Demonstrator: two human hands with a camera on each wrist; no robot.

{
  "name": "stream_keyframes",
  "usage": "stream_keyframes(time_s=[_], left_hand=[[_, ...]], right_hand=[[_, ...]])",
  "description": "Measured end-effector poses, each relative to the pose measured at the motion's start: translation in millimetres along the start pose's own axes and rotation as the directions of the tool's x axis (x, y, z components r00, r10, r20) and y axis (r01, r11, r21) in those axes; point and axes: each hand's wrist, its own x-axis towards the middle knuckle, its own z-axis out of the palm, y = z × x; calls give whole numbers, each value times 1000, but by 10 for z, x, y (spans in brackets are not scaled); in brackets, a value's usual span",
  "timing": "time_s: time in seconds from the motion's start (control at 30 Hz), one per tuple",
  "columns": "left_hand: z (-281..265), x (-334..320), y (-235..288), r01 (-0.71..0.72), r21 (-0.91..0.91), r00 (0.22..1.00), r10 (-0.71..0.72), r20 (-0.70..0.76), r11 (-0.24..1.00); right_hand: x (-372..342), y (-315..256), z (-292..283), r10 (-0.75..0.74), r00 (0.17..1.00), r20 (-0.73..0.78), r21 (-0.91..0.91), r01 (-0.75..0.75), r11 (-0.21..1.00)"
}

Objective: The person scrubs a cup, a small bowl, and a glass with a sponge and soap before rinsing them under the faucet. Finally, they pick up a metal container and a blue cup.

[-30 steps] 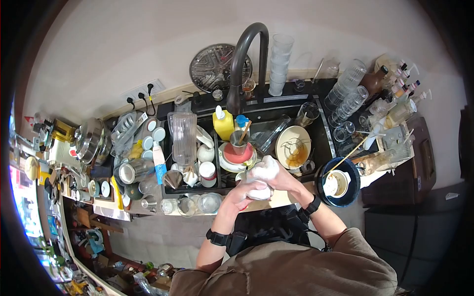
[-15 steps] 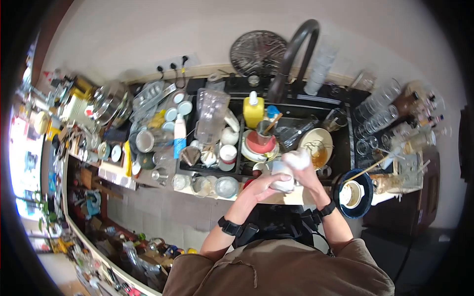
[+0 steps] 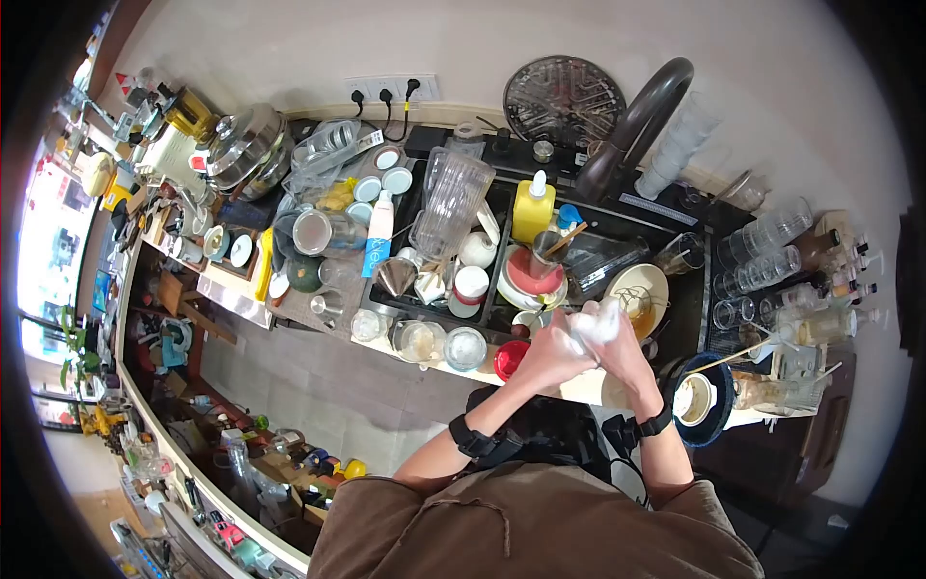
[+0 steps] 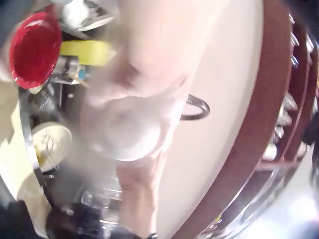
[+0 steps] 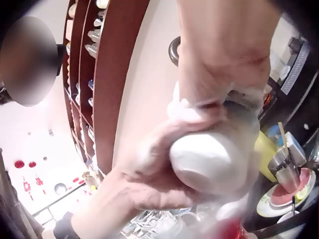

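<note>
Both hands are together over the sink's front edge. My left hand (image 3: 548, 359) grips a white cup (image 5: 204, 159), its smooth rounded base turned toward the right wrist camera. Thick white foam covers much of my right hand (image 3: 622, 349), which holds a foam-covered wad (image 3: 602, 322) against the cup; I cannot tell what the wad is. In the left wrist view the cup's round base (image 4: 127, 130) shows blurred beneath the fingers. Just left of the hands, a red bowl (image 3: 511, 360) sits on the counter edge.
The black sink holds a cream bowl (image 3: 648, 288) with a whisk, a pink bowl (image 3: 526, 280) on plates, and a yellow pump bottle (image 3: 532, 214). A dark faucet (image 3: 632, 135) arches behind. Glass jars line the front ledge; a dark blue basin (image 3: 721, 417) stands at right.
The head view has swung left, so the scene sits further right. The white cup, visible between the hands half a second ago, is now covered by them, and the red bowl shows more fully.
</note>
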Motion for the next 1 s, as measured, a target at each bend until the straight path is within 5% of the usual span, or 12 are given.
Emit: stream_keyframes(time_s=[0.07,0.13,0.23,0.27,0.33,0.4,0.43,0.53,0.77,0.8,0.9,1.0], left_hand=[[-7,75,-211,219,-567,953,-49,299,794],[-56,148,-352,572,-787,793,90,603,232],[-9,188,-384,643,-748,733,154,663,162],[12,142,-378,586,-771,789,37,613,250],[-3,133,-305,338,-650,876,27,482,680],[17,87,-186,45,-364,967,51,250,930],[41,46,-101,-71,-146,991,86,102,987],[134,-2,59,-213,398,915,325,-240,892],[84,-2,4,-429,88,824,429,-369,899],[90,-3,-66,-428,46,837,414,-357,903],[39,-8,-189,-586,102,732,579,-358,804],[41,-39,-249,-634,75,707,616,-347,770]], right_hand=[[-19,68,2,53,998,-45,199,-44,979],[-14,190,39,66,986,-153,430,6,903],[-19,256,46,-21,991,-129,371,68,926],[-27,240,39,-112,986,-124,295,145,945],[-44,28,-28,23,1000,-21,279,-16,960],[-3,-212,-71,123,990,67,230,-135,964],[18,-207,-56,-21,998,56,84,16,996],[78,-158,33,-362,930,67,-218,367,904],[-84,-198,-114,-268,860,-434,-275,157,948],[-115,-207,-206,-9,853,-521,12,18,1000],[-159,-89,-444,-119,684,-720,-246,-90,965],[-204,87,-500,-98,677,-730,-197,-71,978]])
